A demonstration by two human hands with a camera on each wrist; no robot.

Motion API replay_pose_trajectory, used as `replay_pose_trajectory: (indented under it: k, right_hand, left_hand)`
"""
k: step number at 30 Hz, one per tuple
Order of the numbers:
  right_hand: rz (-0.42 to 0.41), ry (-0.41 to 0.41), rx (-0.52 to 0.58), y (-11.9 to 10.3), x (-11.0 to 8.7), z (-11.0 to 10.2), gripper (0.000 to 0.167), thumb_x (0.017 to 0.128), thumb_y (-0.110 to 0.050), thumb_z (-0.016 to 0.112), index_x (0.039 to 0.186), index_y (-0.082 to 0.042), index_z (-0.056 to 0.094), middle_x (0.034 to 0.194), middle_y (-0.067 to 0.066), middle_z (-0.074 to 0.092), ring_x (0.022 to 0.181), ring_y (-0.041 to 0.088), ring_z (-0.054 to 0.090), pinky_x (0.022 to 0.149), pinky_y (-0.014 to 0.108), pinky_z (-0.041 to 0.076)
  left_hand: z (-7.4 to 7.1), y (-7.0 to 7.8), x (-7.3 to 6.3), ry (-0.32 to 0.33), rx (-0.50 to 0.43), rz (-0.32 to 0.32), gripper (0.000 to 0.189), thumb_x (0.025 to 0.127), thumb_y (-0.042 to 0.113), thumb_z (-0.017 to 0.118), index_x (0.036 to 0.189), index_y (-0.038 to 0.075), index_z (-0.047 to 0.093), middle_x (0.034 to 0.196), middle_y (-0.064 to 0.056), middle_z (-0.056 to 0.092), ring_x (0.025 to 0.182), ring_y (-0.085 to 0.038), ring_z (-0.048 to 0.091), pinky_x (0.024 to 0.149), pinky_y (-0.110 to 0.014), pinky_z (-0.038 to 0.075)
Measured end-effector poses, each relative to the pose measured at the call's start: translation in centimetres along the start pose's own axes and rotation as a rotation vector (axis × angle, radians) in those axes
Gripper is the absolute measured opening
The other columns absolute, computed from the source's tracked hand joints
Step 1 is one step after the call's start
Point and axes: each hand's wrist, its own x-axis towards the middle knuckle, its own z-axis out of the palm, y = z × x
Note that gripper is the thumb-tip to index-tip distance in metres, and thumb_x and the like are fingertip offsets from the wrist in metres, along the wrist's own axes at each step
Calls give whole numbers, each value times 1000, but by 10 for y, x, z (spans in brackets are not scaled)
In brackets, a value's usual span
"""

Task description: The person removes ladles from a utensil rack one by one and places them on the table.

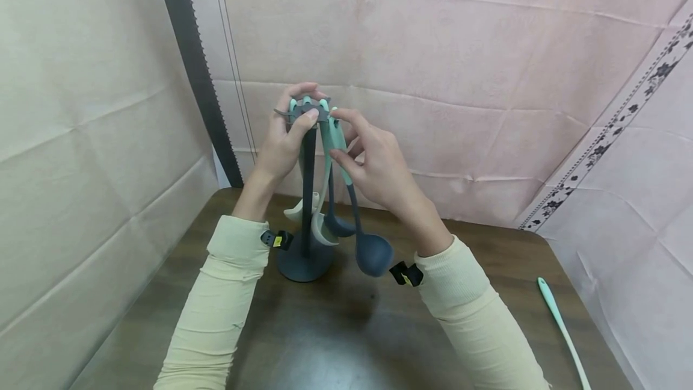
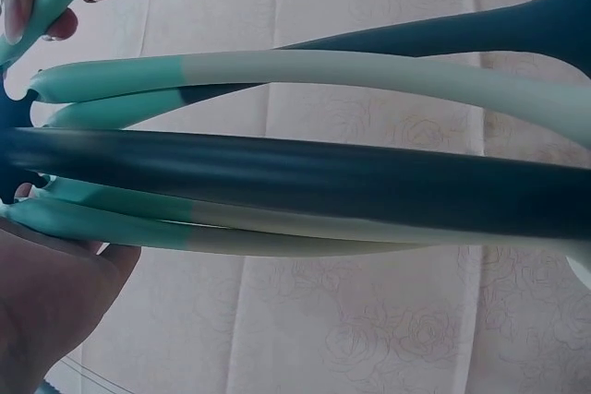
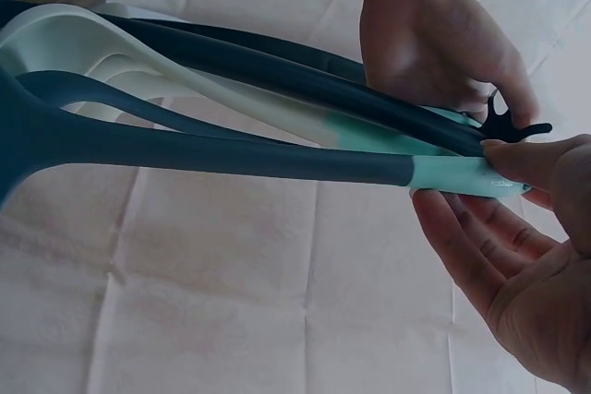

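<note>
A dark utensil stand rises from its round base, with several mint-handled utensils hanging from the hooks at its top. My left hand grips that top, thumb over the near side and fingers behind. In my right hand, thumb and fingers pinch the mint handle of a dark blue ladle, its end right at the hooks and its bowl hanging low. The right wrist view shows this handle between thumb and fingers. Nearer the pole hang a pale ladle and another dark blue utensil.
A long mint utensil lies on the wooden table near its right edge. Behind and beside the table hang pale creased cloths. Another pale utensil hangs on the stand's left side.
</note>
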Motion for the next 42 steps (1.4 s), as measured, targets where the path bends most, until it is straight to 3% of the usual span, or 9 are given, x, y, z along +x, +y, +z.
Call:
replay_pose_trajectory:
  k: [15,20,29,36,42]
  right_hand:
    - [-44,25,0,1,-2,-5,54,97,-9,76,146,-10,54,97,5,72,76,14,73,67,34,59]
    - [-41,27,7,0,-2,-6,53,98,-9,76,146,-9,53,97,5,73,76,15,74,67,33,59]
    - [-22,22,14,0,-3,-6,54,98,-11,76,146,-9,51,97,6,75,76,17,75,65,32,60]
    - [-24,40,20,2,-5,-10,53,97,-10,77,145,-7,54,94,5,74,75,14,75,64,30,59]
    - [-33,57,8,2,-6,-14,54,96,-10,78,145,-8,56,91,5,74,73,15,74,62,31,58]
  left_hand:
    - [-1,-1,0,0,-6,-40,56,101,30,55,150,3,48,139,-11,61,124,-26,58,105,-41,45]
    - [-1,-1,0,-3,-2,-39,56,100,31,55,150,5,49,139,-12,61,124,-27,58,104,-41,45]
    - [-1,-2,0,-2,17,-18,59,100,31,55,149,-1,47,138,-11,62,122,-26,59,103,-40,45]
    - [-1,-2,-1,1,20,-34,54,100,33,55,148,9,52,139,-11,61,125,-26,57,106,-41,43]
    - [0,-1,0,0,18,-39,55,100,33,54,149,8,50,139,-10,61,126,-26,57,107,-43,43]
